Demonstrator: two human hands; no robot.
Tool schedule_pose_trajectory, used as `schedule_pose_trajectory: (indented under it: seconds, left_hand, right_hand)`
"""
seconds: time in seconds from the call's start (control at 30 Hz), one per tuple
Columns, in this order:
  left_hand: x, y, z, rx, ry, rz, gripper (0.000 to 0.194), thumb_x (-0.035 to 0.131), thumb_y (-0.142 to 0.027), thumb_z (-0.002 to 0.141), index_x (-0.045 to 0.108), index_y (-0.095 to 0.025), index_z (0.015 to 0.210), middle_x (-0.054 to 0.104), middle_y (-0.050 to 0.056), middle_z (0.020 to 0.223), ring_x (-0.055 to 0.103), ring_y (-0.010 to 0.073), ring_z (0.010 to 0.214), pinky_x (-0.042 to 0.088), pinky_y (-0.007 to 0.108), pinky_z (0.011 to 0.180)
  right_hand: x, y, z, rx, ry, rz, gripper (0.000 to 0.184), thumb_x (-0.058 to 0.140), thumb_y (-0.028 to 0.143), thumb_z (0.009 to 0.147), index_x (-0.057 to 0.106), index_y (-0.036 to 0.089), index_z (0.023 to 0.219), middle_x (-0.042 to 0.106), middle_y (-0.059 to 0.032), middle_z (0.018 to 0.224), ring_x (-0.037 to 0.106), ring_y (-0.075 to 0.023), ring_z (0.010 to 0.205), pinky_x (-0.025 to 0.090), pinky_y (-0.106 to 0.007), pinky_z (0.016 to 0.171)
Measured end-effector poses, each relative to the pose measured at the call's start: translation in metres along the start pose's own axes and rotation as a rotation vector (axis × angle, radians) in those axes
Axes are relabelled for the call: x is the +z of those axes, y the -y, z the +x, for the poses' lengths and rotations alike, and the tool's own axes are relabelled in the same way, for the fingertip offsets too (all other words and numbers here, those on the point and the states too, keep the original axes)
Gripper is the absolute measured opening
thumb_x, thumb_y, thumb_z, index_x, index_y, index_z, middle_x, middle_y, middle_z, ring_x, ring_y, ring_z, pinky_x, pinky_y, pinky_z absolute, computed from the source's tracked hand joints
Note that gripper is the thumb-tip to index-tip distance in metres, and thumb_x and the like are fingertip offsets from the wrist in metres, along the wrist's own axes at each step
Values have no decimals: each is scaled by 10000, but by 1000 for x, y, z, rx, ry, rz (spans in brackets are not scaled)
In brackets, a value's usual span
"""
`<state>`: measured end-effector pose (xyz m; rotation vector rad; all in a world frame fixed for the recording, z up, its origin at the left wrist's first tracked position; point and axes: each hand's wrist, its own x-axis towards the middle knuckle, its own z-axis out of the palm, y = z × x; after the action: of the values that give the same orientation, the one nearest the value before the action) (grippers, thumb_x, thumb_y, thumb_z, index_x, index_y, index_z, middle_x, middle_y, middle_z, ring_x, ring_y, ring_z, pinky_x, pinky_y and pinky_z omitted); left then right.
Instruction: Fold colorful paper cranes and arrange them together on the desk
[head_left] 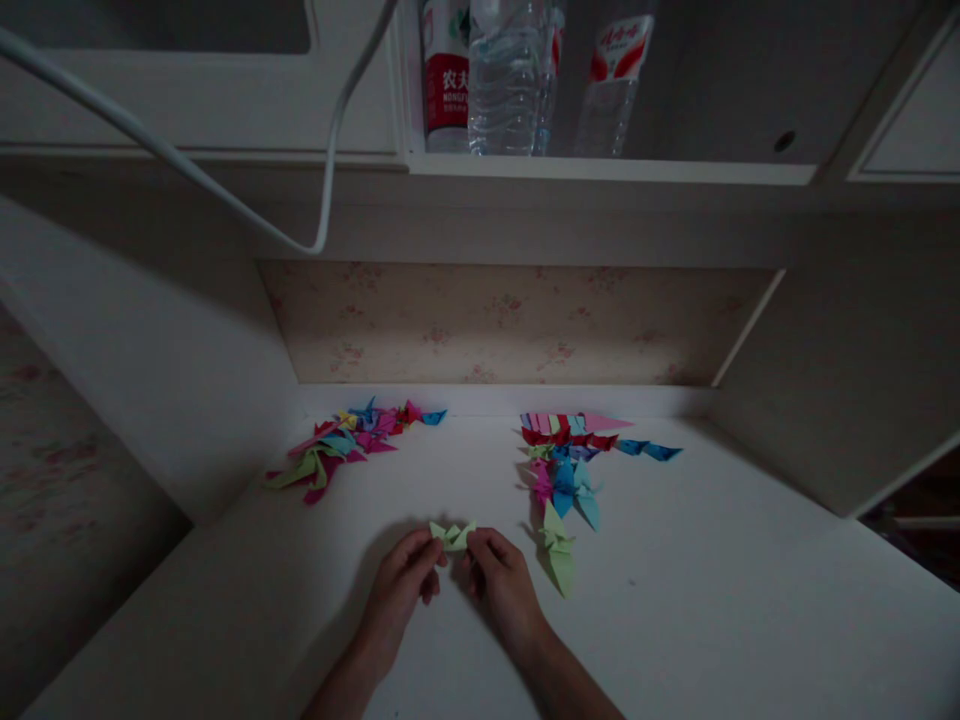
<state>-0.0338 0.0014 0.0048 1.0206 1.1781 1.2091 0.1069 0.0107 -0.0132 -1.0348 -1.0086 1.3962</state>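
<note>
My left hand point(403, 580) and my right hand point(501, 578) meet over the white desk point(712, 600), both pinching a small light green folded paper piece point(452, 536) between their fingertips. The paper is held just above the desk surface. Right beside my right hand lies another light green folded paper figure point(559, 556). Behind it sits a cluster of folded paper figures point(566, 465) in blue, pink, red and purple.
A second heap of coloured folded paper figures point(346, 448) lies at the back left of the desk. Water bottles point(517, 75) stand on a shelf above. A white cable point(225, 195) hangs across the upper left. Cabinet walls flank both sides.
</note>
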Motion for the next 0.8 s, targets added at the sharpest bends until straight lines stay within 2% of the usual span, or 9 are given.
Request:
schedule_pose_trajectory:
  seconds: [0.27,0.47,0.63,0.8]
  left_hand:
    - [0,1,0,28,-19,60,303,645,-458,743,602,-158,751,525,-37,648,441,67,446,313,187,411]
    - [0,0,1,12,-49,66,332,672,-486,689,606,-161,709,509,-42,624,412,64,421,292,192,395]
    - [-2,7,2,46,-19,84,319,641,-482,744,582,-168,734,469,-60,586,396,58,423,285,176,392]
    - [-1,11,3,45,-8,63,349,615,-516,767,536,-179,724,430,-76,560,377,54,419,273,170,393]
  right_hand:
    - [2,1,-2,0,-45,-3,386,558,550,823,563,176,727,420,79,431,388,-74,356,272,-179,346]
    - [1,1,0,-11,-55,23,414,594,570,788,618,157,806,510,45,529,425,-72,372,304,-187,360]
    - [2,5,-2,-1,-46,46,398,622,560,769,602,166,828,543,40,561,436,-73,371,306,-186,354]
    - [2,3,-2,3,-43,51,367,640,537,765,560,180,793,514,59,565,406,-55,368,296,-177,354]
